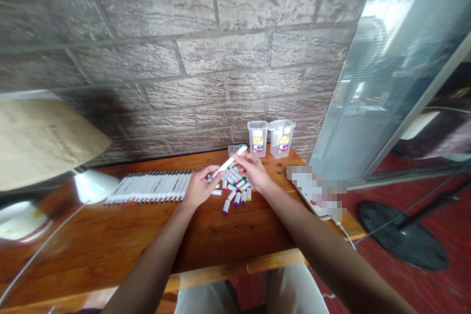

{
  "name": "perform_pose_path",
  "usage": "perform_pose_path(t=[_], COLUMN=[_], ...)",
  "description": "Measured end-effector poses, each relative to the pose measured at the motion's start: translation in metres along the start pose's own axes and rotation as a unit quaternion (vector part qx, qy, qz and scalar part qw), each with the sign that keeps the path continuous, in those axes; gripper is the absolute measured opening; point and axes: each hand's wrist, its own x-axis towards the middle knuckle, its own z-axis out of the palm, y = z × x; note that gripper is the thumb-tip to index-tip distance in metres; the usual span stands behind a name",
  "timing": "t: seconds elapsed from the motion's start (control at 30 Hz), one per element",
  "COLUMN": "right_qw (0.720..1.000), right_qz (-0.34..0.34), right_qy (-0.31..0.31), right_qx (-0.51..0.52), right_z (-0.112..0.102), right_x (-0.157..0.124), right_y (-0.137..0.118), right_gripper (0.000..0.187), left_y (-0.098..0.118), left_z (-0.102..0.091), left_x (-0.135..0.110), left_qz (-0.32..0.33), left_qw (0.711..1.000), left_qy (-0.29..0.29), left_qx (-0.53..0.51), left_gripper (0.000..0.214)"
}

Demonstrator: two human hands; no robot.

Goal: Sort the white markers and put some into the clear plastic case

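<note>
White plastic, slim and straight with a green tip, the marker [226, 164] is what I have my attention on: it is tilted between the two hands, above a scatter of short white cylinders with purple, green, red and yellow ends [237, 199], which look like caps. Its lower end is grasped by the left hand [199, 188]; the right hand [252, 170] pinches it near the green tip. I can't tell whether that end is capped.

Left of the left hand, a long row of white markers with dark ends [149, 187] lies side by side on the brown wooden tabletop [235, 238]. Beyond the right hand stand two clear plastic boxes with yellow labels [258, 138].

I judge the step in hand to be two-handed handling of one marker's tip. From here I'd say the next move calls for a steady left grasp and a fine right-hand pinch, well aligned with the barrel.
</note>
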Motion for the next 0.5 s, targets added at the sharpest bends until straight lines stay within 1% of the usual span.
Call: perform_pose_path(t=[0.07,0.17,0.23,0.37,0.5], right_qw=[0.999,0.994,0.991,0.989,0.991], right_qz=[0.024,0.070,0.086,0.091,0.089], right_qy=[-0.023,-0.057,-0.071,-0.080,-0.070], right_qx=[0.023,0.063,0.077,0.083,0.067], right_z=[0.0009,0.0011,0.0005,0.0000,0.0013], right_x=[-0.0007,-0.0008,-0.0007,-0.0011,-0.0017], right_y=[-0.0040,-0.0096,-0.0114,-0.0116,-0.0106], right_gripper=[0.054,0.076,0.087,0.094,0.093], left_y=[0.0002,0.0006,0.0002,-0.0026,-0.0042], left_z=[-0.0008,-0.0017,-0.0016,-0.0007,0.0001], left_x=[0.0001,-0.0001,-0.0004,-0.0013,-0.0018], left_qz=[-0.006,-0.010,-0.008,-0.002,0.000], left_qw=[1.000,1.000,1.000,1.000,1.000], left_qy=[0.009,0.016,0.012,0.003,0.004], left_qx=[-0.001,-0.005,-0.007,-0.005,0.001], left_gripper=[0.026,0.027,0.026,0.024,0.024])
